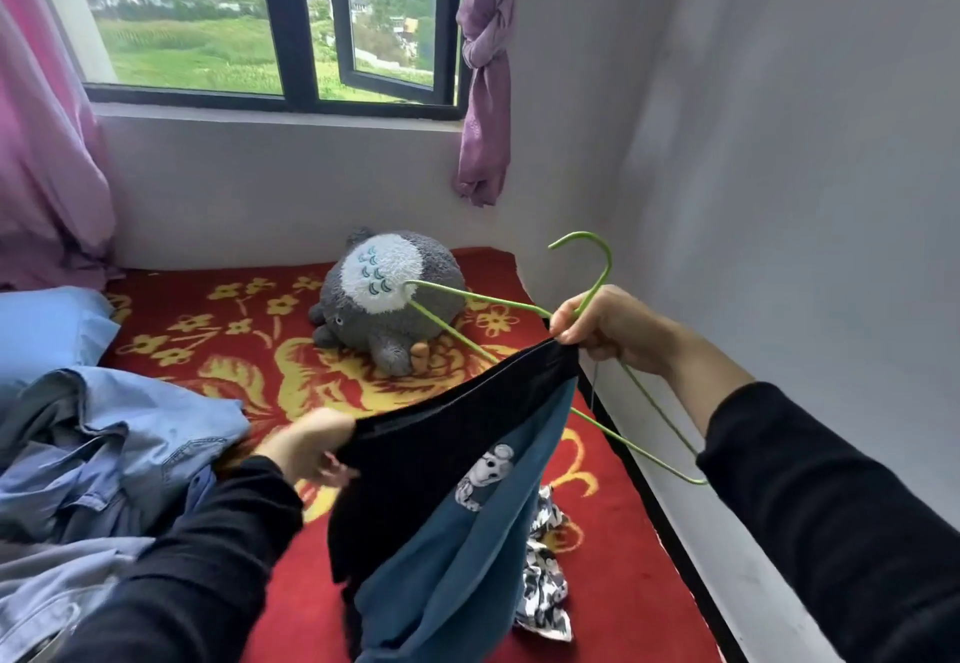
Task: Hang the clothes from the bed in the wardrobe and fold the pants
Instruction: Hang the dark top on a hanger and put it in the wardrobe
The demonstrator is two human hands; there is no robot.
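While left hand (306,449) grips garment (415,485) over bed (639,584), right hand (605,324) grips hanger (467,294), seemingly garment.

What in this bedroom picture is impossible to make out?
The wardrobe: nowhere in the head view.
The left hand: its fingers are motion-blurred where it grips the teal-and-black garment.
That garment's lower end: cut off by the bottom edge.
The green hanger, gripped by the right hand: one end passes behind the right sleeve.
The black-and-white cloth: mostly hidden behind the garment.
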